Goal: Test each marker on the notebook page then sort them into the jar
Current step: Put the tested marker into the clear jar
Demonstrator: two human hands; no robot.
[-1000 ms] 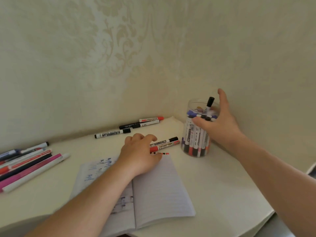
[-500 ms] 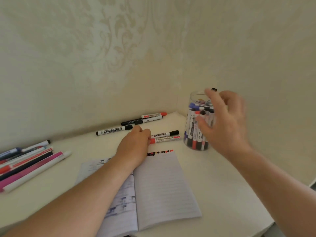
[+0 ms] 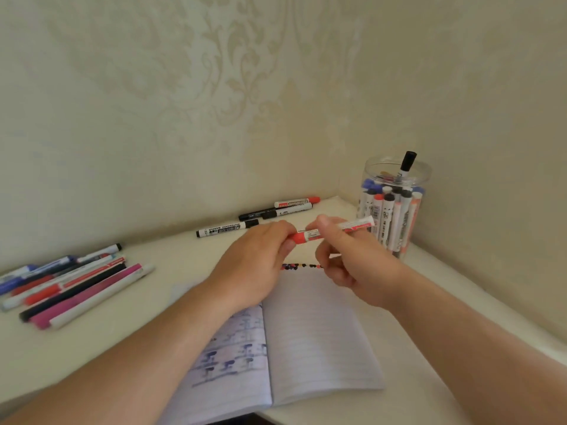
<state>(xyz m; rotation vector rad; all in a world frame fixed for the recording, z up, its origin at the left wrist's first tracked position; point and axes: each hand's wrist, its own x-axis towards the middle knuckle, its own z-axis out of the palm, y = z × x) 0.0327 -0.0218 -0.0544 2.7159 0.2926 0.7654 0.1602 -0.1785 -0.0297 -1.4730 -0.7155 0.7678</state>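
Observation:
Both hands hold a red whiteboard marker [image 3: 356, 227] level above the open notebook [image 3: 310, 335]. My left hand [image 3: 254, 268] pinches its red cap end; my right hand [image 3: 349, 259] grips the white barrel. A row of coloured test dots [image 3: 302, 266] runs along the top of the right page. The clear jar [image 3: 395, 204] stands in the back right corner, packed with several markers, one black-capped marker sticking up above the rim.
Three markers [image 3: 276, 214] lie by the back wall behind the hands. A bunch of several pens and markers [image 3: 70, 280] lies at the left on the white table [image 3: 445, 296]. Walls close the back and right; the table edge runs near the bottom right.
My left hand lifted the red marker off the table by the notebook. My right hand left the jar, swung left and took the marker's barrel.

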